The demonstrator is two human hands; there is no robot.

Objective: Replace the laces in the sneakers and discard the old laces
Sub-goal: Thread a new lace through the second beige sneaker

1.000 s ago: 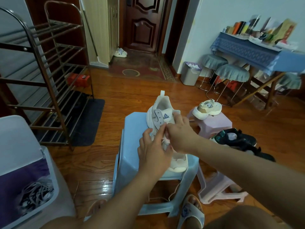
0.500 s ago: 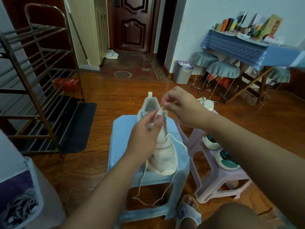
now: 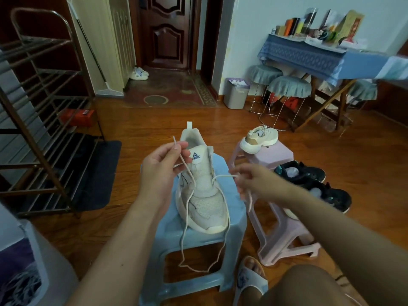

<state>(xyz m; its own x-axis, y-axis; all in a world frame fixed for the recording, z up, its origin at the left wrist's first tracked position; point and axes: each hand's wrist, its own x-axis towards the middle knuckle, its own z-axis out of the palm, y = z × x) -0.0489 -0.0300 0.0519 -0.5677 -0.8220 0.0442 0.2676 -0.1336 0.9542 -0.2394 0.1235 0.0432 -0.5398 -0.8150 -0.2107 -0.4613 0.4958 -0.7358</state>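
Sneaker [image 3: 202, 188] sits on my blue stool [image 3: 234, 219], heel at 12 o'clock. My left hand [image 3: 162, 171] pinches one lace [image 3: 184, 226] end; my right hand [image 3: 254, 181] pinches the other at 3 o'clock. I think I'm pulling the lace out. Next, tug it free.

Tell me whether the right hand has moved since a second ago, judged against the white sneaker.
Yes. The right hand went from the sneaker tongue out to its right side, pulling the lace.

Both hands have drawn apart, each pulling a lace [image 3: 186, 166] end outward.
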